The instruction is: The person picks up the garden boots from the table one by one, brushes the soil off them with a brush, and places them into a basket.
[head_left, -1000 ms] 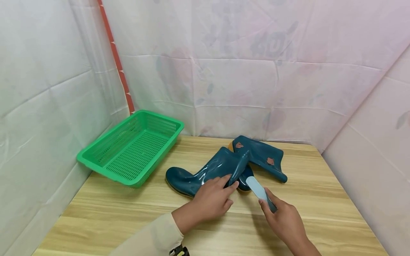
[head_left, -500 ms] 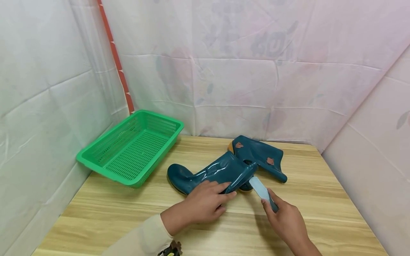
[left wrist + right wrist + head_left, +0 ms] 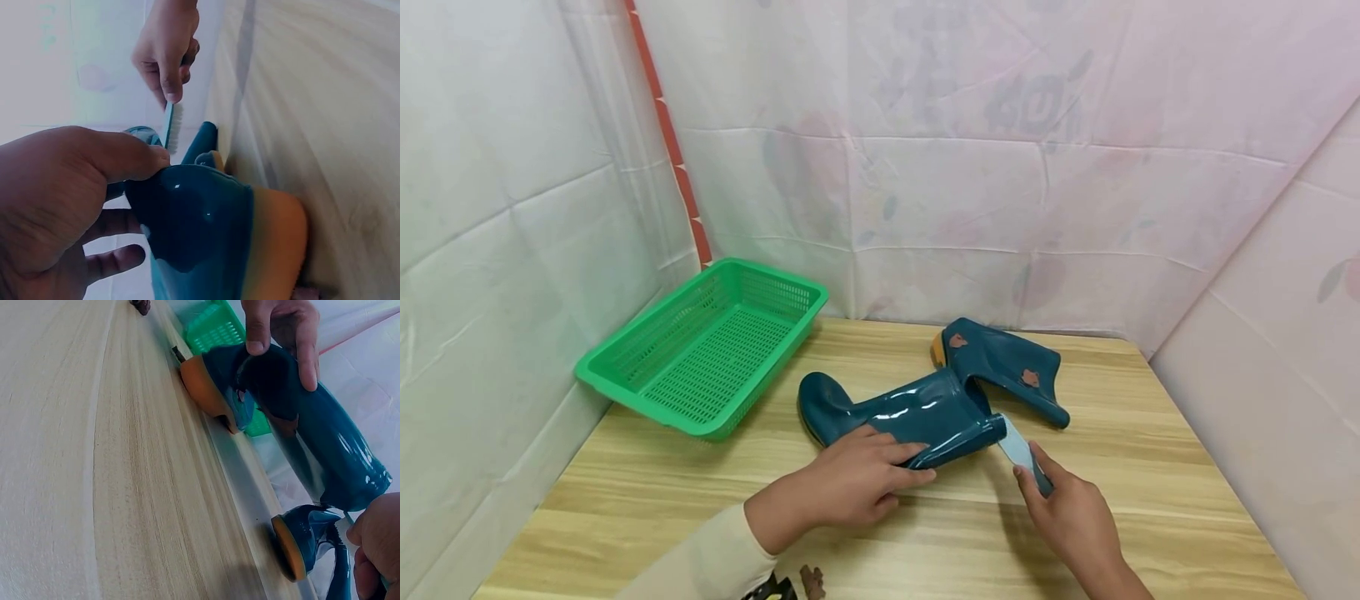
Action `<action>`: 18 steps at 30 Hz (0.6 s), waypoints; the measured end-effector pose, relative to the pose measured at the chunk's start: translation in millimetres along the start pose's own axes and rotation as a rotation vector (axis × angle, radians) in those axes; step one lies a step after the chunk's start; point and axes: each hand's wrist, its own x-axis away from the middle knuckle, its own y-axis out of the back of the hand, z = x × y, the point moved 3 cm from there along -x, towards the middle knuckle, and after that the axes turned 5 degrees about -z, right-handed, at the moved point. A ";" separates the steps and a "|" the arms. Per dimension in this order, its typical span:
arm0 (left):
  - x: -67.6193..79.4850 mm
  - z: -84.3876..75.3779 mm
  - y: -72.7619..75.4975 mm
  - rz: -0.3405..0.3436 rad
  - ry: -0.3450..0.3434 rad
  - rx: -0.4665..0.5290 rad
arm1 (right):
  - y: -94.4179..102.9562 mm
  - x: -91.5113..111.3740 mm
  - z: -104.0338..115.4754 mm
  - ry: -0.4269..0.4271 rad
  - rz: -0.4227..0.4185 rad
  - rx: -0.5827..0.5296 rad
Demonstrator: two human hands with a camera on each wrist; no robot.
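My left hand point(image 3: 850, 487) grips a glossy dark teal rain boot point(image 3: 917, 412), thumb on one side of the shaft and fingers on the other. The boot lies on its side, toe to the left and opening to the right. My right hand point(image 3: 1071, 512) holds a small scrubbing brush point(image 3: 172, 128) with a pale blue back and white bristles. In the head view, the brush head is right at the held boot's top rim. A second rain boot point(image 3: 1003, 358), with reddish-brown patches on its shaft and a tan-orange sole, lies behind to the right.
A green perforated basket point(image 3: 711, 429) stands at the left, near the cloth wall. One small brown lump point(image 3: 812, 582) sits on the wooden table point(image 3: 1150, 467) beside my left wrist. White cloth walls point(image 3: 940, 208) enclose the back and sides.
My left hand has moved left and toward me, turning the held boot so its opening swings forward and right, away from the second boot. The brush has shifted slightly right.
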 end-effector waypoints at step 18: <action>-5.7 -17.4 -3.2 0.134 0.065 -0.110 | -2.5 0.9 -2.3 -0.046 0.030 0.007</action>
